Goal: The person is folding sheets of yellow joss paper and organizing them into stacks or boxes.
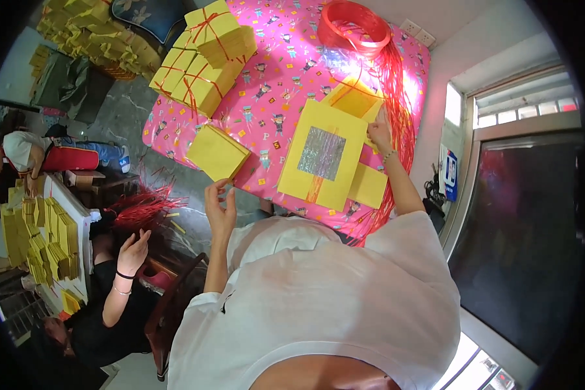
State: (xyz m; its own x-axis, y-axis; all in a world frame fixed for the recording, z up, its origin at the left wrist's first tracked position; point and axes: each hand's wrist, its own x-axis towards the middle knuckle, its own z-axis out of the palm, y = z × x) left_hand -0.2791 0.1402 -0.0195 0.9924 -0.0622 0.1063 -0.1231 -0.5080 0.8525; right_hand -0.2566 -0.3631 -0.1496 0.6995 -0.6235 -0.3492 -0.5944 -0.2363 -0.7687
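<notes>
So the pink patterned tabletop (276, 84) has its near edge right in front of the person's white shirt (318, 279), and its right side runs close to the wall (443, 62). Most of the room to move is the stretch of pink cover between the small yellow stack (216, 155) on the left and the big yellow sheet (317, 116) nearer the right. The stack sits at the front left edge, one corner right at the rim. The big sheet is flat paper or card, turned a bit, with a silvery crinkled panel (322, 154) in the middle and an orange streak below it (shiny stuff, it catches the light). Left hand (221, 207) is by the stack's near corner, fingers loosely curled, grip unclosed; can't tell if a fingertip touches. Right hand (379, 133) is at the big sheet's right edge, index finger stretched out, but I can't tell whether its grip is pinching anything. Count: one big sheet, one small stack, two more yellow pieces poking out around the sheet, one red coil (354, 29) at the back trailing red strips (402, 110), and at least three tied yellow bundles (205, 65) back left.
</notes>
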